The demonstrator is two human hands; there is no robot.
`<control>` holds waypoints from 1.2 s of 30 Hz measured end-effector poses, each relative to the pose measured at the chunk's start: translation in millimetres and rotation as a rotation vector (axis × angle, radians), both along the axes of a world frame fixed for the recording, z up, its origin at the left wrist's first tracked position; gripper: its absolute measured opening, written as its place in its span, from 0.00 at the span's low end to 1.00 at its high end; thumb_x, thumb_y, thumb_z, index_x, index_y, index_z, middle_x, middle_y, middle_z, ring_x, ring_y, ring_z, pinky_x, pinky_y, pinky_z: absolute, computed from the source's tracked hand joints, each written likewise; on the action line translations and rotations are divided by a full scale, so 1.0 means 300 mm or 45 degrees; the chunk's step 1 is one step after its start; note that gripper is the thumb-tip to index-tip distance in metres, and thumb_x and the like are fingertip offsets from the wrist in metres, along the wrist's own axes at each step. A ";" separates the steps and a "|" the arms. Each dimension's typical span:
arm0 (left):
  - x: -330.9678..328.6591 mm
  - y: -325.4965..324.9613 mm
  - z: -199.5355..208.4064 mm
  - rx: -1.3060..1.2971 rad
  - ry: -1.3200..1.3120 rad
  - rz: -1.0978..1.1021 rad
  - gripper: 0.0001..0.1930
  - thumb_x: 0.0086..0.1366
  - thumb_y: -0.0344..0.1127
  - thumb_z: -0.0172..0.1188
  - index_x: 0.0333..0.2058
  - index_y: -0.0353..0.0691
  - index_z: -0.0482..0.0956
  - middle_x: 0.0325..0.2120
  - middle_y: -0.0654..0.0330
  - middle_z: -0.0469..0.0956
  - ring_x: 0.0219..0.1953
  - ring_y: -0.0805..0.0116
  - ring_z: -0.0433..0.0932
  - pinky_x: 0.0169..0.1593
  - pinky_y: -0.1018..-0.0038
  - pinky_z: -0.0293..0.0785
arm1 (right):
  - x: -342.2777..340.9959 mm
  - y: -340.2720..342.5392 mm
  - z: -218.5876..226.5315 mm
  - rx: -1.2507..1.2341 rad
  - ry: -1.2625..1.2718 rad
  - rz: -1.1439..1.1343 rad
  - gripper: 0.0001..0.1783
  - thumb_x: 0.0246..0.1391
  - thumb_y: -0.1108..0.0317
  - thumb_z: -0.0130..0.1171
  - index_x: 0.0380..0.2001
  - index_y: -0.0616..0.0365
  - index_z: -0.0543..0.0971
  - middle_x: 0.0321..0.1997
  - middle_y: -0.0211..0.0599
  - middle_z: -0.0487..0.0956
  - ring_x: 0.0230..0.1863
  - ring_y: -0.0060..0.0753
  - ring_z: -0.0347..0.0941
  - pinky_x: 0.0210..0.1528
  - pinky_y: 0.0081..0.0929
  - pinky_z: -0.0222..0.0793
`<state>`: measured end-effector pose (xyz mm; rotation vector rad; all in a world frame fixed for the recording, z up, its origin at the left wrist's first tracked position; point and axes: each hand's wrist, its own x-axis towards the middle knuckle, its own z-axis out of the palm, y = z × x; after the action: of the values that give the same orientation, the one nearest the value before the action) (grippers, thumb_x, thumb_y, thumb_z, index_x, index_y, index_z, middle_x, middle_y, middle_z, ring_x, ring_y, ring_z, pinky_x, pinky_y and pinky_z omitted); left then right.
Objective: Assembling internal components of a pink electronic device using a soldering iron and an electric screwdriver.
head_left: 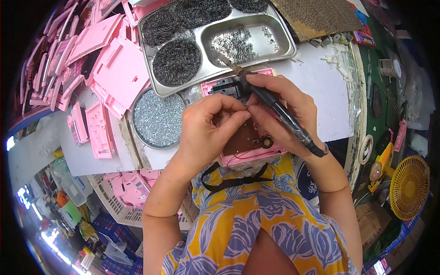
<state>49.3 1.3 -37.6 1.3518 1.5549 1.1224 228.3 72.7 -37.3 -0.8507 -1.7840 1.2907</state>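
Observation:
My right hand (286,103) is closed around a black-handled soldering iron (275,107), its discoloured metal tip pointing up and left over the metal tray. The thumb and fingertips of my left hand (206,126) are pinched together, meeting the right fingertips; whatever lies between them is too small or hidden to name. Under both hands sits a pink plastic housing (238,158), partly covered by them. Inside it I see a black mechanism (223,88), a brown board (239,140), a round metal-and-black part (265,141) and a thin red wire.
Beyond the housing, a compartmented metal tray (201,50) holds many small springs. To its left stands a round dish (134,123) of small screws. Pink plastic panels (121,75) pile up at the left. Brown cardboard (318,18) lies far right; a yellow fan (409,188) stands at right.

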 end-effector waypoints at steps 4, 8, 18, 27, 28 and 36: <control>-0.004 0.007 0.028 -0.063 0.026 -0.056 0.06 0.59 0.26 0.71 0.34 0.34 0.84 0.26 0.64 0.82 0.28 0.79 0.78 0.34 0.80 0.74 | 0.004 -0.003 -0.013 0.112 0.000 -0.014 0.26 0.49 0.79 0.69 0.54 0.57 0.81 0.34 0.35 0.82 0.35 0.32 0.80 0.39 0.26 0.76; -0.005 0.004 0.036 -0.115 -0.023 -0.085 0.05 0.61 0.26 0.70 0.35 0.33 0.84 0.27 0.66 0.82 0.30 0.80 0.77 0.36 0.81 0.73 | 0.008 -0.013 -0.004 0.095 -0.031 -0.053 0.25 0.48 0.78 0.70 0.53 0.55 0.82 0.33 0.35 0.81 0.33 0.32 0.78 0.37 0.27 0.73; 0.010 0.023 0.011 0.045 0.178 0.002 0.05 0.57 0.28 0.70 0.29 0.36 0.82 0.24 0.61 0.75 0.23 0.71 0.73 0.28 0.71 0.69 | 0.151 0.003 0.020 0.459 -0.001 -0.143 0.23 0.43 0.79 0.74 0.46 0.62 0.83 0.31 0.33 0.80 0.30 0.30 0.70 0.39 0.26 0.65; 0.045 0.049 -0.033 0.189 0.503 0.049 0.07 0.53 0.27 0.69 0.24 0.37 0.78 0.24 0.57 0.73 0.23 0.60 0.75 0.27 0.67 0.72 | 0.244 0.053 0.072 0.503 -0.068 0.140 0.16 0.42 0.74 0.74 0.37 0.62 0.83 0.24 0.30 0.80 0.22 0.27 0.65 0.35 0.29 0.61; 0.046 0.048 -0.039 0.217 0.507 0.055 0.07 0.52 0.27 0.69 0.24 0.37 0.78 0.24 0.57 0.73 0.23 0.60 0.75 0.27 0.67 0.72 | 0.237 0.058 0.070 0.540 -0.078 0.167 0.15 0.42 0.74 0.74 0.36 0.61 0.83 0.24 0.30 0.80 0.21 0.28 0.65 0.34 0.30 0.62; 0.046 0.047 -0.039 0.180 0.562 0.084 0.07 0.53 0.26 0.69 0.24 0.36 0.78 0.21 0.61 0.72 0.23 0.67 0.72 0.28 0.72 0.68 | 0.205 0.055 0.067 0.587 -0.150 0.212 0.14 0.39 0.73 0.75 0.32 0.60 0.83 0.22 0.31 0.78 0.19 0.30 0.65 0.34 0.30 0.62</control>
<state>63.0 15.5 -49.4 1.7420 1.8690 1.0341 289.8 89.3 -17.1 -0.5352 -2.1670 0.8810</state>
